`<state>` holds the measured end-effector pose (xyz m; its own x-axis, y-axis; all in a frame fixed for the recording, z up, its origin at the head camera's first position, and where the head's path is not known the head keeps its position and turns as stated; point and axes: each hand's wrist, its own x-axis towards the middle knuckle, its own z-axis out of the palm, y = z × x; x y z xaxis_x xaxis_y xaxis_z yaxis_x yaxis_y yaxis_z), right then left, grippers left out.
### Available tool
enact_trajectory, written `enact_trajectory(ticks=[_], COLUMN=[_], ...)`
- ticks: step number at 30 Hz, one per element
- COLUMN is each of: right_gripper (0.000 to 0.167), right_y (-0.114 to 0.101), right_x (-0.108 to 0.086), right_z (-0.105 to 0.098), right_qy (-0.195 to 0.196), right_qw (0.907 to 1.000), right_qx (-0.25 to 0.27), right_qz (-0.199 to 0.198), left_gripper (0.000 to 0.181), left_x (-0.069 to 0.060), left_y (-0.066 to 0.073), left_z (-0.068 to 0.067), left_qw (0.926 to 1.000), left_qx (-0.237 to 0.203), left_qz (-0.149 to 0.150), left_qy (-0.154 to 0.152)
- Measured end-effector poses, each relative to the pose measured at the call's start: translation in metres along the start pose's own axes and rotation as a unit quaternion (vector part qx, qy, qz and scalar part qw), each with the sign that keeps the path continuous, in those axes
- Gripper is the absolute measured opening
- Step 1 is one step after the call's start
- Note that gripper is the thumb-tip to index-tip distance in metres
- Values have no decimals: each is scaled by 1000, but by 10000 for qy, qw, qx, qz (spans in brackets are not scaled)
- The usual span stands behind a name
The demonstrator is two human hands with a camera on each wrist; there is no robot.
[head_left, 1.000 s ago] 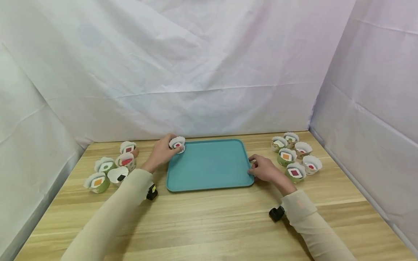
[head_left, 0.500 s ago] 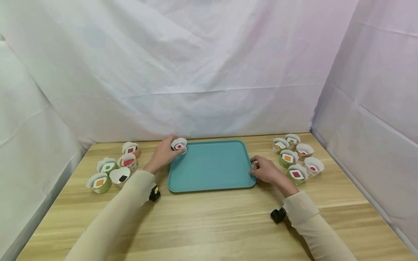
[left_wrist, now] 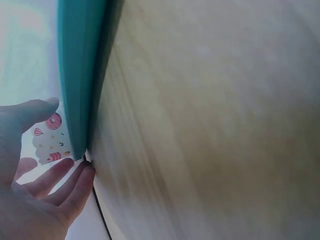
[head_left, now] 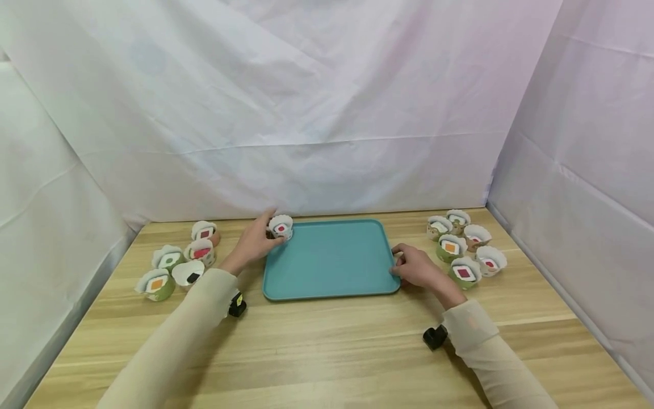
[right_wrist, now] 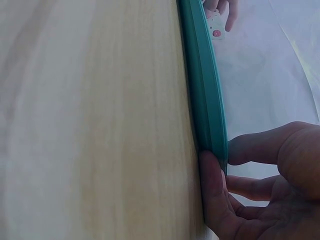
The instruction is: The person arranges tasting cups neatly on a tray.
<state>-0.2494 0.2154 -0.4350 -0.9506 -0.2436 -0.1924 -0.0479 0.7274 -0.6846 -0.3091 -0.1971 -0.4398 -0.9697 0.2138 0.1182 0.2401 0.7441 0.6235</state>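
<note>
A white paper cupcake cup [head_left: 281, 227] with a donut print and a red-centred white piece inside stands at the far left corner of the teal tray [head_left: 332, 258]. My left hand [head_left: 254, 241] is around this cup, its thumb [left_wrist: 42, 107] on one side and the other fingers on the far side. In the left wrist view the fingers look spread, loosely about the cup. At the tray's right edge, my right hand [head_left: 415, 265] pinches the rim between thumb and fingers. The right wrist view shows that grip [right_wrist: 225, 160] on the tray's corner.
Several printed paper cups with small pieces inside stand left of the tray, such as a green cup [head_left: 155, 284] and a white one [head_left: 189, 274]. Another group, including a green cup [head_left: 465, 272], stands right. White cloth [head_left: 327, 113] hangs behind the wooden table [head_left: 317, 346].
The left hand has drawn slightly back, its thumb lower and off the cup's front. The cup stays at the corner. My right hand keeps its hold on the tray; the view shifted slightly.
</note>
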Motion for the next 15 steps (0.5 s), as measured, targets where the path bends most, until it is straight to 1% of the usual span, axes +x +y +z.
enact_trajectory(ticks=[4, 9, 11, 15], right_gripper=[52, 51, 51, 51], right_y=[0, -1, -1, -1], right_x=[0, 0, 0, 1], right_z=[0, 0, 0, 1], right_qy=[2, 27, 36, 58], right_qw=[10000, 10000, 10000, 9999], right_qx=[0, -45, -57, -104], right_qz=[-17, -28, -27, -25], left_gripper=[86, 84, 83, 82], left_x=[-6, -16, -19, -25], left_y=[2, 4, 4, 3], left_z=[-5, -9, -12, -16], left_qw=[10000, 9995, 9995, 9998], left_qx=[-64, -223, -177, 9], left_qz=[11, -198, -255, -217], left_qy=[-73, -78, -43, 48])
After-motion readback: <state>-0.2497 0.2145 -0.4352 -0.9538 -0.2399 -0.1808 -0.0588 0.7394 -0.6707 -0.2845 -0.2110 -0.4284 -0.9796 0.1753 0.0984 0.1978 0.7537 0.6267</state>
